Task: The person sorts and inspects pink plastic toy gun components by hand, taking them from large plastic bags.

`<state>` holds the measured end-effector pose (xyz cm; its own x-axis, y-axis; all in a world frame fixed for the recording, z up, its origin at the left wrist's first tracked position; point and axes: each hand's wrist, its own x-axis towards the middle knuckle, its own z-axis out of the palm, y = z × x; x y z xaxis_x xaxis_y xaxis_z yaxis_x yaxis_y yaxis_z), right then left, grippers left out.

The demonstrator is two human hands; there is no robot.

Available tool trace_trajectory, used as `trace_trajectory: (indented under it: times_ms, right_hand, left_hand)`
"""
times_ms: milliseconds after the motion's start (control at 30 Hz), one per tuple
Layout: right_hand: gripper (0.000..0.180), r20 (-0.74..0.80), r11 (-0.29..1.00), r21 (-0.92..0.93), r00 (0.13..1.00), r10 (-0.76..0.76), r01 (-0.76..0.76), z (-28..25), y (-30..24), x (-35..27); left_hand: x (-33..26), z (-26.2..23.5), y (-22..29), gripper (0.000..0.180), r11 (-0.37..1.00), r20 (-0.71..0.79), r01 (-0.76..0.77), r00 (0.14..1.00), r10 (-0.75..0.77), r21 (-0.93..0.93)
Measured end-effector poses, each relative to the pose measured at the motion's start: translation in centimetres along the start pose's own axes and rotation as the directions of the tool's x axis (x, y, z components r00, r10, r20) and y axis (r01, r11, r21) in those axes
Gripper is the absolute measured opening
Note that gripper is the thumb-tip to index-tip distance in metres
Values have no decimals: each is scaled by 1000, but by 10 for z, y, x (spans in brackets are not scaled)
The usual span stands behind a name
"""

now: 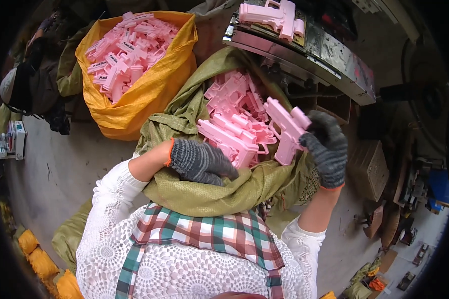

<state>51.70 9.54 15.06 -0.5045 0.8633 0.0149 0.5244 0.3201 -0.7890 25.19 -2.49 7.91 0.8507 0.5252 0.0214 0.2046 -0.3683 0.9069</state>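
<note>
My right hand (328, 149), in a grey knit glove with an orange cuff, holds a pink plastic toy gun (287, 124) over the right side of an olive-green woven sack (199, 193). Its fingers close around the back of the toy. Several more pink toy guns (229, 142) lie piled inside this sack. At the sack's near rim is my left hand (200, 162), gloved alike, its fingers loosely stretched and somewhat apart beside the pile. Nothing shows in its grip, though the fingertips are partly hidden.
A yellow woven sack (119, 117) full of pink toy guns with dark markings stands at the far left. Beyond the green sack, a metal machine (309, 55) bears another pink toy gun (274, 17). A plastic crate (369, 167) is at the right.
</note>
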Motion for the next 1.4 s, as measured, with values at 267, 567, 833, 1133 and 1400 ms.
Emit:
trace_trajectory:
  times_ms: [267,567,833,1133,1400]
  right_hand:
    - [57,-83,844,465,962,-259,267,39,-48,-3]
    - [30,203,796,-103,796,-570,597,20,-65,33]
    - [32,-271,866,298,905,-327,402,-7,-32,39]
    - [35,-311,839,316,883,-350,444,1,-21,39]
    - [40,-267,857,-82,817,-511,509,-12,-9,110]
  left_hand:
    - [17,-42,37,47,809,-647,-134,681,-344,-572]
    - [3,-85,48,24,712,-511,77,643,-571,-698]
    - [26,-168,-19,45,625,-795,504,261,548,596]
    - [76,-214,10,48,179,-787,767,590,180,616]
    - [-51,-149,-5,61,139,-969,962,243,-32,237]
